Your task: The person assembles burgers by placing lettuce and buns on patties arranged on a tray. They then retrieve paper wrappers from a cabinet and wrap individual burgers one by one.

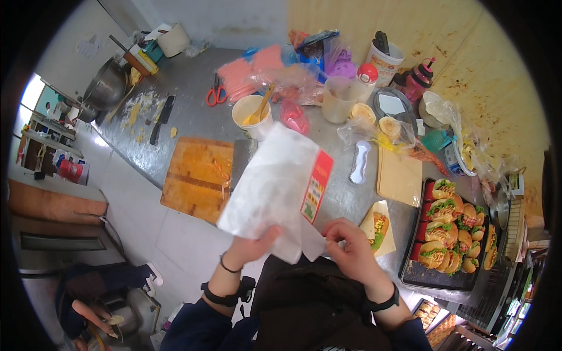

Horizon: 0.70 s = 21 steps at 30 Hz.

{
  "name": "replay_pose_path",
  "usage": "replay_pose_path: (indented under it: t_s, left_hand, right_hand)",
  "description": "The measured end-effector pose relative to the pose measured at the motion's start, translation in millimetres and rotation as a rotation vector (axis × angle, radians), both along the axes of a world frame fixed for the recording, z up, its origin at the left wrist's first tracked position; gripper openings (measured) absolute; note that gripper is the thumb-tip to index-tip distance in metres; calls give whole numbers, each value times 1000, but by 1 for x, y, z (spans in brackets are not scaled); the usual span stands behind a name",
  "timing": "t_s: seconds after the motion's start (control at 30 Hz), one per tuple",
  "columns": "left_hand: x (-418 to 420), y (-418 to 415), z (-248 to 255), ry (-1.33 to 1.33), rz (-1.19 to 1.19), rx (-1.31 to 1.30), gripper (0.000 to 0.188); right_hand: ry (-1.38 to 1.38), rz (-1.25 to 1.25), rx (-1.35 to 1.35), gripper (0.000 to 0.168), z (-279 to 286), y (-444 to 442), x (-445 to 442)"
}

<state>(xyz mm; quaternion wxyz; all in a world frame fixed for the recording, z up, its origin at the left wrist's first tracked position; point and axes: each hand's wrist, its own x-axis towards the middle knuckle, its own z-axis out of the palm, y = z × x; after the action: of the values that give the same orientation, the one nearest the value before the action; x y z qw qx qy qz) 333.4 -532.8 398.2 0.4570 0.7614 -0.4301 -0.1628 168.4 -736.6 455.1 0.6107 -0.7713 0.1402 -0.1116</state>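
My left hand point(257, 245) grips a white paper bag point(276, 184) by its near edge, thumb on top. A red printed strip with pictures and writing runs along the bag's right side. At the bag's near right corner, my right hand point(349, 245) pinches the paper between thumb and fingers. Right of that hand, a filled bun point(378, 230) with lettuce and sauce lies in a tan paper wrapper point(388, 245) on the metal table point(338, 193). Beneath the bag's left part, a cleaver blade point(242, 155) shows beside a wooden cutting board point(199, 175).
A black tray point(412, 276) of filled buns stands at the right. Beyond the bag are a tub point(252, 116) of yellow sauce, a plastic jug point(338, 101) and brown paper sheets point(399, 175). A knife point(162, 120) and red-handled scissors point(215, 94) lie farther left. Another person works over a bowl point(127, 316) at lower left.
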Motion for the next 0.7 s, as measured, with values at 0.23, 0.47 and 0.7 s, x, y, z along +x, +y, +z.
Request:
replay_pose_path:
  t_s: [0.23,0.47,0.7]
  left_hand:
    - [73,16,1,815,111,-230,47]
    - [141,25,-28,925,79,5,42]
    - [162,-2,-61,499,63,600,35]
  right_hand:
    - [-15,28,743,2,3,-57,-46]
    - [-367,-258,833,19,15,-105,-124]
    - [-517,-359,644,24,36,-116,-155]
